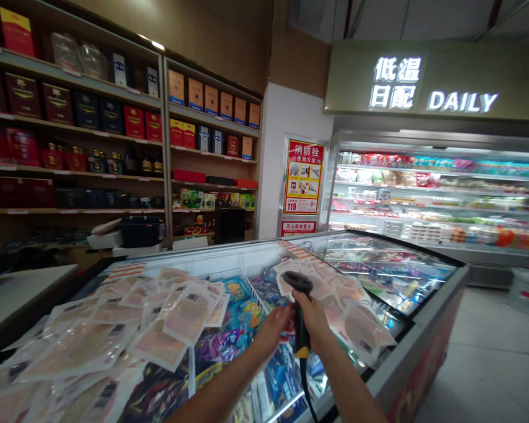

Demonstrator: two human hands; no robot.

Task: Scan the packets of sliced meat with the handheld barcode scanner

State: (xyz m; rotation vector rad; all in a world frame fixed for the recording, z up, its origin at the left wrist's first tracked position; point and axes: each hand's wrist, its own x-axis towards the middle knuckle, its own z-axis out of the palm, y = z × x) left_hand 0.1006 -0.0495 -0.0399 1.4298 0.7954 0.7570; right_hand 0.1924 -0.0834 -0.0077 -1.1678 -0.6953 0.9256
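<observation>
My right hand (312, 320) is wrapped round the handle of a black barcode scanner (300, 323), held upright with its head tilted to the left and its cable hanging down. Close beside the handle is my left hand (275, 326), its fingers partly curled; whether they touch the scanner I cannot make out. Below both hands stretches the glass top of a chest freezer (247, 258). A large heap of clear flat packets (191, 308) covers its left part. Behind and to the right of the scanner lies a second pile of such packets (357, 323).
Colourful frozen packs (233, 341) show through the freezer glass. Shelves of boxed goods (101, 117) line the left wall. A lit refrigerated display (423, 205) stands at the back right, and a red and yellow poster (302, 176) hangs between. Tiled floor (489, 352) runs along the right.
</observation>
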